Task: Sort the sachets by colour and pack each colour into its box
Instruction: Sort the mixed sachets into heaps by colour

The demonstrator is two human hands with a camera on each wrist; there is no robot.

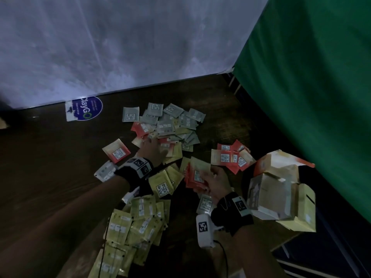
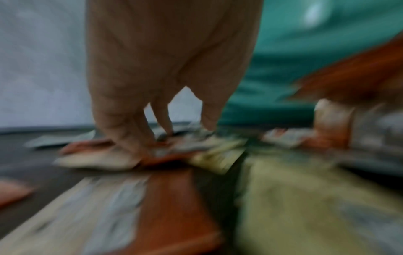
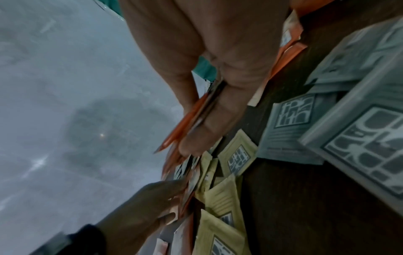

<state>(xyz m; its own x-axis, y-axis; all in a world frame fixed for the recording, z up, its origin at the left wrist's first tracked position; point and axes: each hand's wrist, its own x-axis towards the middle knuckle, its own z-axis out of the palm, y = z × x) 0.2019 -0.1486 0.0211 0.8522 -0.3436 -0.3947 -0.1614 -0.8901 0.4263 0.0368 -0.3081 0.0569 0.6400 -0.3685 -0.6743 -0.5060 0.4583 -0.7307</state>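
Observation:
Grey, red and yellow sachets lie scattered on a dark wooden table [image 1: 50, 167]. My left hand [image 1: 153, 149] reaches into the mixed pile [image 1: 170, 125], its straight fingers [image 2: 130, 146] touching a red sachet [image 2: 87, 146]; the left wrist view is blurred. My right hand [image 1: 210, 179] grips a stack of red sachets [image 1: 195, 175] between thumb and fingers [image 3: 205, 124], held just above the table. In the right wrist view the left hand [image 3: 161, 201] touches the pile's red sachets. Several opened boxes [image 1: 269, 189] stand at the right. Yellow sachets [image 1: 138, 217] lie gathered near me.
More red sachets [image 1: 230, 157] lie grouped beside the boxes. A single red sachet [image 1: 117, 150] and a grey one [image 1: 104, 171] lie left of my left wrist. A blue sticker [image 1: 86, 108] marks the table's far edge. A green cloth [image 1: 311, 77] hangs at the right.

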